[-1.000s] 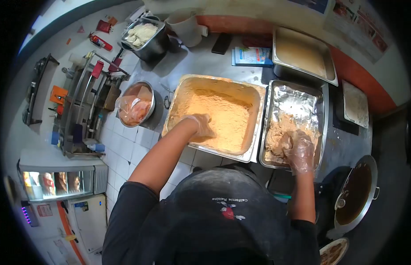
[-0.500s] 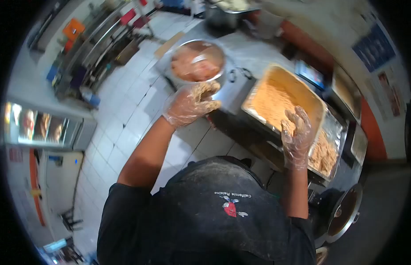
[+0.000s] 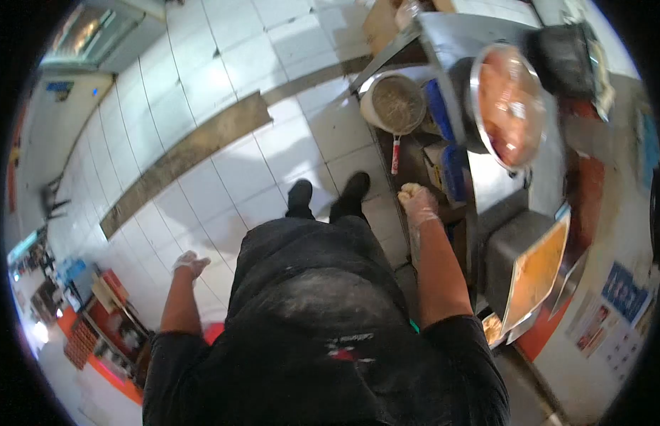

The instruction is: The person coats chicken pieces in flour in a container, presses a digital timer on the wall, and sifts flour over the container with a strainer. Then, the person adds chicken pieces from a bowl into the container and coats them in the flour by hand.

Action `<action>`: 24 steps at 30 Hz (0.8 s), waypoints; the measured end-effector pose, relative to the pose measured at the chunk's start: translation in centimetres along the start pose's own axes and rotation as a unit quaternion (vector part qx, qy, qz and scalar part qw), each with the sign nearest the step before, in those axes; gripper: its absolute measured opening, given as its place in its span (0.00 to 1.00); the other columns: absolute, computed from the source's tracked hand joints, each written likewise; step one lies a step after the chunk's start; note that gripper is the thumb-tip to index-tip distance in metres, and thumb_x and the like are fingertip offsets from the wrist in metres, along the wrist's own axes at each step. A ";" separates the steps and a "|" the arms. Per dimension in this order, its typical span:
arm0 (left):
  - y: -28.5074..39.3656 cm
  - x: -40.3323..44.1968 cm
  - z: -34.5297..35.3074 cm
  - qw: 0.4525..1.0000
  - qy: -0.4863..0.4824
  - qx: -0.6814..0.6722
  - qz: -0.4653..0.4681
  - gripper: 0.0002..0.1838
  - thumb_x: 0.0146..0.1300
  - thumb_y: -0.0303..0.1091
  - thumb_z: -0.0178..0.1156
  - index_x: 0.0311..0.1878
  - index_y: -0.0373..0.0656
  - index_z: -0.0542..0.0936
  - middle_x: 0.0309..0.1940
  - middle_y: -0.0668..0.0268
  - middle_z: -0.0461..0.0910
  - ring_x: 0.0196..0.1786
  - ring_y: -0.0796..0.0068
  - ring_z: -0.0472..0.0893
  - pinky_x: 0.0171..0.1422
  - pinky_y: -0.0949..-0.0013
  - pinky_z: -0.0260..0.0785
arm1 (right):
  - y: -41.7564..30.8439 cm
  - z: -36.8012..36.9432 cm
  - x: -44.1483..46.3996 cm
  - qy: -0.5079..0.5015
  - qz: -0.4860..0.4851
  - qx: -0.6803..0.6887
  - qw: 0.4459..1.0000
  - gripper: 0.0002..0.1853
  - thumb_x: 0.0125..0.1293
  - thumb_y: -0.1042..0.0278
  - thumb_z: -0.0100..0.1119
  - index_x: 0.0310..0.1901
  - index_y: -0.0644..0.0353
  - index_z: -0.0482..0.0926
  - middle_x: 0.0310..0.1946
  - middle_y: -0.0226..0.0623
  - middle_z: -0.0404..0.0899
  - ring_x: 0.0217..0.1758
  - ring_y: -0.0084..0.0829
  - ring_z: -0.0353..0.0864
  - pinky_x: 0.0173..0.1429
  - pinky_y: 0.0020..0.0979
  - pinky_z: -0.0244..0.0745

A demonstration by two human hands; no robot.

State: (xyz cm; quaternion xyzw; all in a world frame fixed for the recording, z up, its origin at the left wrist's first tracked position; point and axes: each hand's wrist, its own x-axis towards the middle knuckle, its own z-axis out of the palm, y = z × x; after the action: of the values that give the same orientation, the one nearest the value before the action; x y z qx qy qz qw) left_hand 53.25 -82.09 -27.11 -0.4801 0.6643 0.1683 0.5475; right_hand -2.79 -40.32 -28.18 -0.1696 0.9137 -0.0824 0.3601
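My left hand, in a clear plastic glove, hangs low on the left over the tiled floor. Its fingers are loosely bent and apart, with nothing visible in them. My right hand, gloved too, has pale breading caked on its fingers. They are curled in, and I see no object in them. It is beside the worktable's lower shelf, just below the red handle of a strainer. That strainer rests over a white bucket; my hand is apart from the handle.
On the metal worktable stand a steel bowl of raw meat and a tub of orange-tinted breading. Blue-edged boxes fill the lower shelf. A dark pot is at the far right corner. Floor tiles lie to the left.
My view has swung round, so the bowl and tub now lie at the right. Both hands have dropped away from them; the right fingers, spread before, are now curled.
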 end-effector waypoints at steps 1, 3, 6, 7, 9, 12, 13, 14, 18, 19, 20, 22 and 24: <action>-2.0 -0.1 3.2 1.000 -0.013 -0.009 -0.019 0.38 0.63 0.64 0.65 0.66 0.43 0.81 0.66 0.50 0.81 0.71 0.49 0.78 0.73 0.54 0.72 | 0.6 0.2 2.9 -0.022 0.022 -0.050 0.998 0.22 0.69 0.48 0.63 0.53 0.57 0.88 0.48 0.41 0.90 0.54 0.45 0.89 0.62 0.45 0.80; -4.7 0.4 9.7 0.996 -0.010 -0.091 0.014 0.32 0.66 0.60 0.66 0.62 0.45 0.82 0.65 0.50 0.82 0.69 0.49 0.79 0.71 0.55 0.73 | 1.4 0.5 9.6 -0.069 0.104 -0.117 0.985 0.23 0.69 0.48 0.60 0.56 0.57 0.86 0.53 0.43 0.88 0.59 0.46 0.86 0.64 0.46 0.79; -4.4 -0.9 14.7 0.956 -0.055 0.167 0.235 0.20 0.69 0.49 0.65 0.57 0.47 0.83 0.58 0.52 0.84 0.64 0.50 0.81 0.67 0.56 0.76 | 8.0 4.2 19.6 0.066 0.066 -0.080 0.992 0.26 0.70 0.47 0.59 0.62 0.57 0.80 0.64 0.42 0.80 0.67 0.45 0.79 0.67 0.46 0.76; -5.7 -1.3 19.0 0.950 -0.031 0.168 0.261 0.15 0.70 0.44 0.63 0.55 0.48 0.83 0.55 0.53 0.84 0.61 0.52 0.82 0.65 0.56 0.76 | 10.1 5.7 23.0 0.099 0.044 -0.099 0.989 0.28 0.71 0.46 0.57 0.64 0.57 0.78 0.68 0.41 0.77 0.70 0.45 0.77 0.69 0.46 0.75; -4.1 -1.7 21.5 0.975 -0.093 0.072 0.186 0.11 0.70 0.39 0.62 0.52 0.50 0.83 0.51 0.55 0.84 0.57 0.54 0.83 0.62 0.56 0.77 | 12.3 7.8 28.1 0.081 0.039 -0.138 0.986 0.25 0.73 0.48 0.55 0.61 0.57 0.80 0.62 0.44 0.80 0.66 0.48 0.80 0.67 0.48 0.75; 4.1 -4.3 17.8 0.944 -0.265 -0.177 -0.082 0.14 0.71 0.43 0.64 0.54 0.48 0.82 0.48 0.56 0.84 0.50 0.58 0.84 0.56 0.58 0.78 | 13.5 10.4 32.7 0.020 0.071 -0.204 0.976 0.22 0.75 0.50 0.52 0.56 0.58 0.83 0.54 0.49 0.85 0.59 0.52 0.83 0.64 0.51 0.76; 3.5 -3.7 19.5 0.932 -0.263 -0.235 -0.086 0.17 0.70 0.45 0.65 0.55 0.46 0.82 0.46 0.57 0.85 0.46 0.61 0.84 0.53 0.60 0.78 | 13.4 10.6 33.1 0.026 0.066 -0.215 0.974 0.21 0.76 0.51 0.51 0.54 0.58 0.84 0.51 0.50 0.86 0.57 0.53 0.84 0.63 0.52 0.77; 2.6 -2.9 21.4 0.918 -0.264 -0.282 -0.087 0.20 0.70 0.47 0.67 0.56 0.44 0.82 0.43 0.59 0.86 0.42 0.65 0.84 0.50 0.62 0.78 | 12.1 10.3 32.2 0.056 0.039 -0.211 0.975 0.19 0.75 0.51 0.53 0.51 0.58 0.83 0.50 0.50 0.86 0.55 0.53 0.84 0.60 0.51 0.77; 6.8 -2.2 17.6 0.890 -0.243 -0.370 -0.111 0.22 0.70 0.46 0.69 0.58 0.41 0.82 0.36 0.66 0.85 0.36 0.74 0.82 0.43 0.66 0.76 | 12.3 9.3 30.4 0.183 0.003 -0.031 0.983 0.15 0.75 0.54 0.55 0.42 0.58 0.81 0.38 0.46 0.86 0.44 0.50 0.86 0.51 0.49 0.79; 4.5 -1.2 20.4 0.882 -0.233 -0.403 -0.074 0.21 0.70 0.45 0.69 0.58 0.42 0.82 0.36 0.67 0.84 0.35 0.76 0.82 0.40 0.66 0.76 | 11.7 8.5 29.5 0.210 0.014 -0.029 0.977 0.15 0.75 0.54 0.56 0.41 0.59 0.81 0.37 0.46 0.86 0.43 0.50 0.87 0.50 0.49 0.79; 3.9 -0.9 20.7 0.880 -0.215 -0.421 -0.056 0.21 0.70 0.45 0.69 0.58 0.42 0.82 0.36 0.67 0.84 0.36 0.76 0.82 0.41 0.66 0.76 | 11.3 7.8 28.7 0.237 0.026 -0.027 0.971 0.15 0.75 0.55 0.56 0.41 0.60 0.81 0.36 0.46 0.87 0.42 0.49 0.87 0.50 0.49 0.79; 3.5 -0.9 20.8 0.872 -0.177 -0.457 -0.020 0.21 0.70 0.46 0.69 0.58 0.41 0.82 0.36 0.67 0.84 0.36 0.76 0.81 0.42 0.67 0.76 | 11.7 5.8 27.6 0.294 0.039 0.029 0.955 0.17 0.74 0.54 0.56 0.42 0.61 0.83 0.39 0.46 0.88 0.45 0.48 0.87 0.52 0.48 0.79; 4.7 -0.8 18.9 0.896 -0.178 -0.404 -0.051 0.21 0.70 0.46 0.69 0.57 0.42 0.82 0.37 0.67 0.84 0.37 0.76 0.81 0.44 0.66 0.76 | 13.3 3.1 27.6 0.332 0.066 0.123 0.933 0.18 0.74 0.53 0.57 0.44 0.62 0.85 0.42 0.45 0.89 0.47 0.47 0.88 0.54 0.47 0.80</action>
State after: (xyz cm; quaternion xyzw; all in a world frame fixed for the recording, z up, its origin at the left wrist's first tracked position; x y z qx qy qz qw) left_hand 60.06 -65.30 -34.29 -0.6553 0.4052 0.4764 0.4236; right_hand -22.83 -38.24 -51.47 -0.0266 0.9730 -0.2216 0.0589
